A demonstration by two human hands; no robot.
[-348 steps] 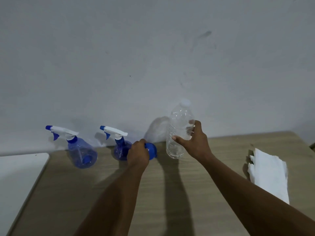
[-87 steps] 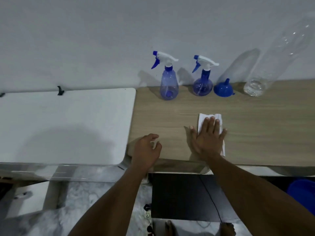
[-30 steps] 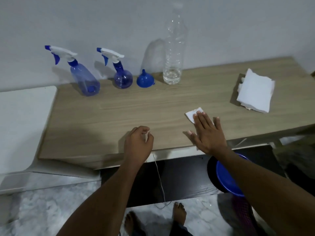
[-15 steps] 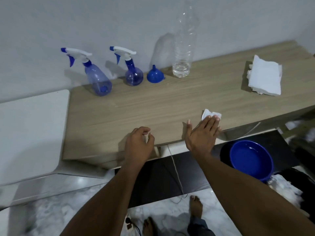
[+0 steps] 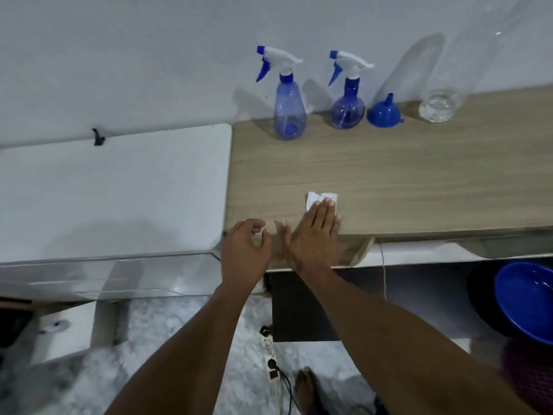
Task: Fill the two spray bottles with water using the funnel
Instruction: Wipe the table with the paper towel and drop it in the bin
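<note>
R hand (image 5: 311, 235) flat, pressing tissue (image 5: 314, 197) on table (image 5: 419, 175); L hand (image 5: 244, 253) curled, contents unclear.

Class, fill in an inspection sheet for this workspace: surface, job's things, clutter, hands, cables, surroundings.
Surface: wooden table, light wood grain.
Job's things: left spray bottle and right spray bottle, heads on; funnel upside down; clear bottle, little water; all by the wall.
Clutter: tissue near front edge.
Hands: right hand flat on tissue; left hand curled at table edge, contents unclear.
Cables: power strip on floor; white cord hanging under table.
Surroundings: white table left; blue basin below right.
</note>
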